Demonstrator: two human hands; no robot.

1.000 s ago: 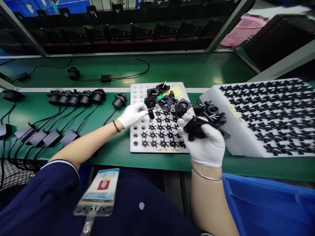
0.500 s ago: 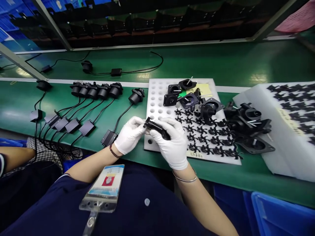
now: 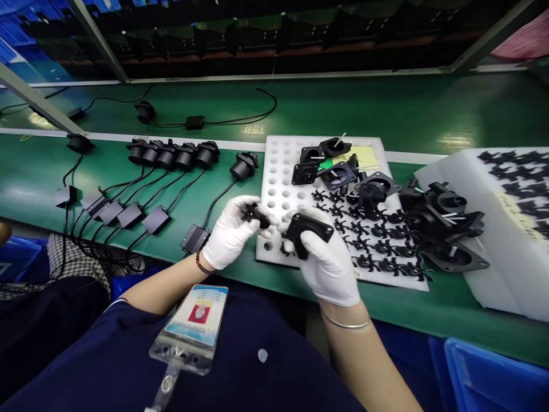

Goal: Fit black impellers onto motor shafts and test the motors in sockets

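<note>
In the head view my left hand (image 3: 234, 232), in a white glove, pinches a small black impeller (image 3: 256, 215) between thumb and fingers. My gloved right hand (image 3: 329, 260) is closed around a black pump cover (image 3: 309, 228) with a flat flange and corner holes. The two parts are apart, with a narrow gap between the hands. Under and behind my right hand lies a white foam tray (image 3: 278, 171) with rows of round holes. Black impellers (image 3: 369, 262) fill its right side, and several pump covers (image 3: 338, 174) rest on it, some with white shafts sticking out.
Left of the tray stand several black pump bodies (image 3: 165, 153), cabled to small black boxes (image 3: 131, 216). A pile of covers (image 3: 450, 229) lies to the right, against a white foam block (image 3: 450, 171) carrying more impellers. Blue bins (image 3: 493, 372) sit below the green table's edge (image 3: 506, 340).
My hands have moved apart. My right hand has shifted right and turned the pump cover so its flange shows, and the impeller now shows separately in my left hand.
</note>
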